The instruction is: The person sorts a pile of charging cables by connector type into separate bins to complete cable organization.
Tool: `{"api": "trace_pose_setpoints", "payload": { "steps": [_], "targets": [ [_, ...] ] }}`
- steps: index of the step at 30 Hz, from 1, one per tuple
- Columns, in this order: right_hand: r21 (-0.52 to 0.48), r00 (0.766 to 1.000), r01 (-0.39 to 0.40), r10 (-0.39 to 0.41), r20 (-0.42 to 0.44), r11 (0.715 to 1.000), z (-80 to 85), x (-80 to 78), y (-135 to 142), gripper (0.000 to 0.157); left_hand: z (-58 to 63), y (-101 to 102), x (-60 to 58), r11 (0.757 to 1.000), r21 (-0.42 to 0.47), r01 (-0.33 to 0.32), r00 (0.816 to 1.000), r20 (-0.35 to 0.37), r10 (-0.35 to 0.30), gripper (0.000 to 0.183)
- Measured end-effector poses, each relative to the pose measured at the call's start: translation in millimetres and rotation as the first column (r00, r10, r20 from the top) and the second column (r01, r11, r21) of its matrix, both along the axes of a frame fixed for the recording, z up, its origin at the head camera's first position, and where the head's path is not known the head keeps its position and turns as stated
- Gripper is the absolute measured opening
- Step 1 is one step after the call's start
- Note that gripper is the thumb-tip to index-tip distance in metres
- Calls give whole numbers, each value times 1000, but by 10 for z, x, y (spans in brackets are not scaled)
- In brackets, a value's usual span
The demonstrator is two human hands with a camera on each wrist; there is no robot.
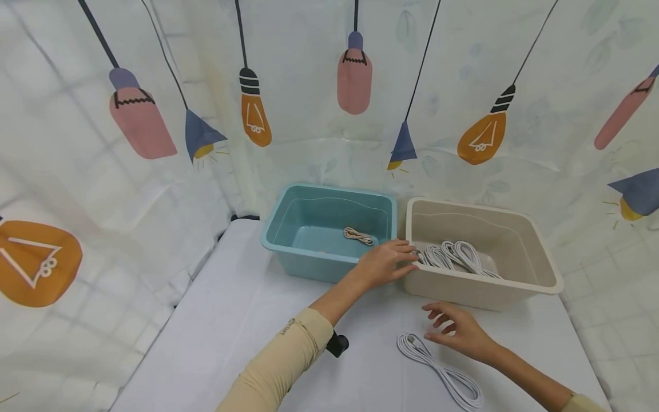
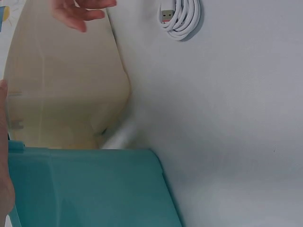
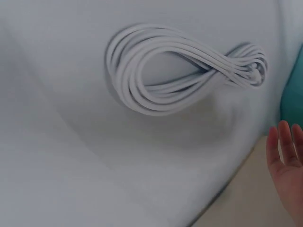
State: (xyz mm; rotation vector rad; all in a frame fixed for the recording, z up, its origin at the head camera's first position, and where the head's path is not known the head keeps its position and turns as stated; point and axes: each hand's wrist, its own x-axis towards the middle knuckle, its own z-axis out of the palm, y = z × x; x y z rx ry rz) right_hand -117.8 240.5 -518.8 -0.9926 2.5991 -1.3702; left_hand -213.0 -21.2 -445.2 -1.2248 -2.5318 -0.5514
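My left hand [image 1: 383,264] reaches across the facing rims of the two bins, its fingertips at the left end of the beige bin [image 1: 479,292]. Its fingers are loosely bent, right beside white coiled cables [image 1: 460,254] lying in that bin. Only a sliver of this hand shows in the left wrist view. My right hand [image 1: 463,335] hovers over the table in front of the beige bin, fingers spread and holding nothing. Just left of and below it, a coiled white cable [image 1: 437,366] with a USB plug [image 2: 167,15] lies on the table.
To the left stands a teal bin [image 1: 314,263] with a small beige cable bundle [image 1: 358,236] inside. A black object [image 1: 337,345] shows beside the left sleeve. A patterned curtain [image 1: 319,160] hangs behind the white table [image 1: 216,320].
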Motion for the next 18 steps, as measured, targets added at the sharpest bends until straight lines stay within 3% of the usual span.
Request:
{"api": "trace_pose_setpoints", "payload": {
  "steps": [11,18],
  "targets": [
    [1,990,-71,71,120,997,-295,31,-34,58,6,-13,1,1000,4,17,1000,3,-17,29],
    [24,976,-64,57,211,998,-375,70,-91,60,-10,-17,-9,1000,-9,20,999,-24,-20,29]
  ]
}}
